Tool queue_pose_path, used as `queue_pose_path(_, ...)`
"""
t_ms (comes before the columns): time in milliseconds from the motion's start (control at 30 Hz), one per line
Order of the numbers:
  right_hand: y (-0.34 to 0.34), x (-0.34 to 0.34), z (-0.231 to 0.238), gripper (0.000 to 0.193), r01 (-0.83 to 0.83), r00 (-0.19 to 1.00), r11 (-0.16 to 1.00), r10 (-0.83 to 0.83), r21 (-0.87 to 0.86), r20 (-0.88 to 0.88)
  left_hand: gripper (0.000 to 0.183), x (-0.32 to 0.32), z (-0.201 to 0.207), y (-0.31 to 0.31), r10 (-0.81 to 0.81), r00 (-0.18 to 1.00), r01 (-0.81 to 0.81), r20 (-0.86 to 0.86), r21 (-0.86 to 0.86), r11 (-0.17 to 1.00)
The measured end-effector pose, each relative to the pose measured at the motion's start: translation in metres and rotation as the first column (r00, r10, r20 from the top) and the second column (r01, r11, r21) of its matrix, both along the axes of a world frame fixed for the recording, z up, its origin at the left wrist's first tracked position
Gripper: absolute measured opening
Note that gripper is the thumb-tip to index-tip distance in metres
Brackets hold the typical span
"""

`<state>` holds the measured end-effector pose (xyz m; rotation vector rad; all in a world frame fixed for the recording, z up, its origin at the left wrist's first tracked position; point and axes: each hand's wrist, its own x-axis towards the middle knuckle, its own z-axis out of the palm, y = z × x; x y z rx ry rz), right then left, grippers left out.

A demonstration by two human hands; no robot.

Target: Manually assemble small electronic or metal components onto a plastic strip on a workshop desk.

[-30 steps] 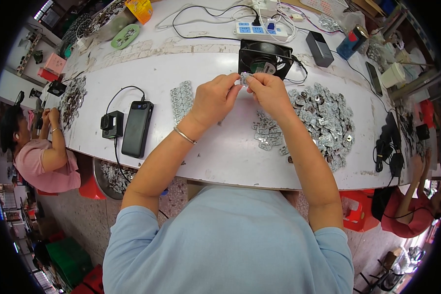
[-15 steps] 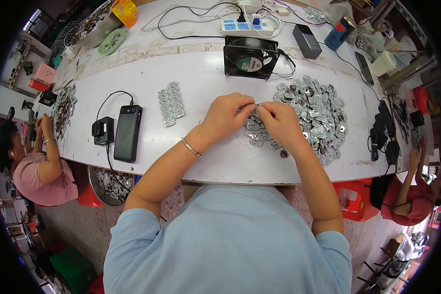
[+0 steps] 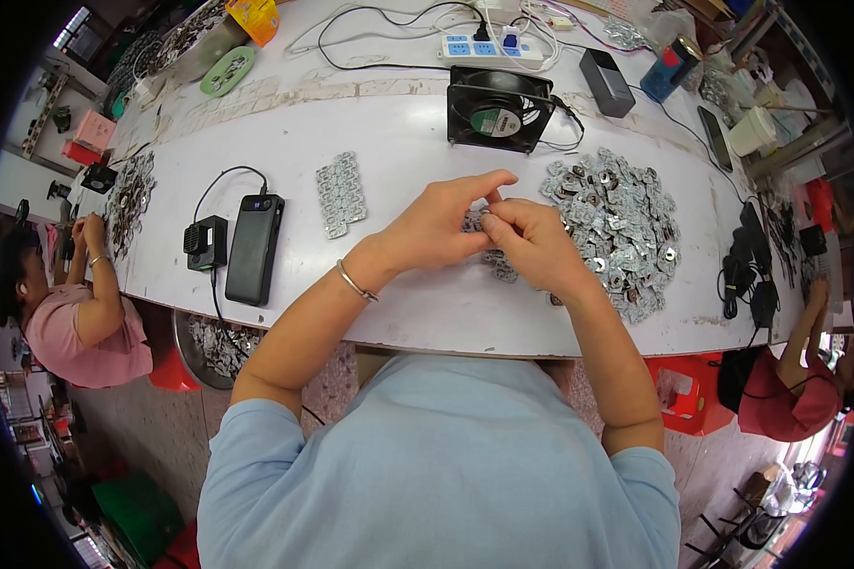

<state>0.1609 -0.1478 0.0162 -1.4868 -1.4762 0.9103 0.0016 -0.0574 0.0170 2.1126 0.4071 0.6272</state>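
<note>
My left hand (image 3: 427, 223) is over the table with its index finger stretched out and its thumb apart. Against it, my right hand (image 3: 536, 242) has thumb and fingers pinched together on a small metal piece, mostly covered by the fingertips. Below the two hands lie some silvery metal pieces (image 3: 499, 266), partly hidden. A big heap of the same small silvery pieces (image 3: 626, 228), some with dark round centres, spreads to the right of my right hand. Left of my hands, several pieces are laid side by side in a neat block (image 3: 341, 194).
Behind my hands stands a black fan (image 3: 499, 109), with a power strip (image 3: 491, 49) and cables beyond. A black power bank (image 3: 256, 249) and a small black device (image 3: 205, 243) lie left. Co-workers sit at both sides; one wears a pink shirt (image 3: 90, 337).
My left hand has opened, its index finger and thumb spreading from a pinch. My right hand stays pinched and has shifted slightly nearer. The whole view has moved a little.
</note>
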Motion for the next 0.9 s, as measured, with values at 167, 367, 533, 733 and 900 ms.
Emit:
queue_pose_path(167, 0.008, 0.004, 0.004, 0.023, -0.083, 0.996, 0.989, 0.079, -0.119, -0.038, 0.059, -0.004, -0.003, 0.003, -0.022, 1.000, 0.022, -0.003, -0.102, 0.995)
queue_pose_path(367, 0.007, 0.009, 0.023, 0.024, -0.014, 1.000, 0.995, 0.014, -0.103, -0.005, 0.025, -0.020, 0.031, 0.015, -0.160, 0.941, -0.007, -0.298, -0.490, 0.872)
queue_pose_path(533, 0.002, 0.008, 0.017, 0.023, -0.150, 0.937, 0.971, 0.081, -0.185, -0.339, 0.026, -0.033, 0.021, 0.020, -0.313, 0.915, 0.141, -0.256, -0.524, 0.840)
queue_pose_path(733, 0.010, 0.003, 0.013, 0.024, -0.021, 0.902, 0.972, -0.083, -0.235, -0.424, 0.019, -0.027, 0.005, 0.022, -0.145, 0.989, 0.133, 0.024, -0.561, 0.817)
queue_pose_path(900, 0.017, 0.003, 0.004, 0.024, 0.074, 0.978, 0.982, -0.104, -0.171, -0.178, 0.015, -0.023, -0.003, 0.023, 0.162, 0.983, -0.180, -0.082, -0.301, 0.937)
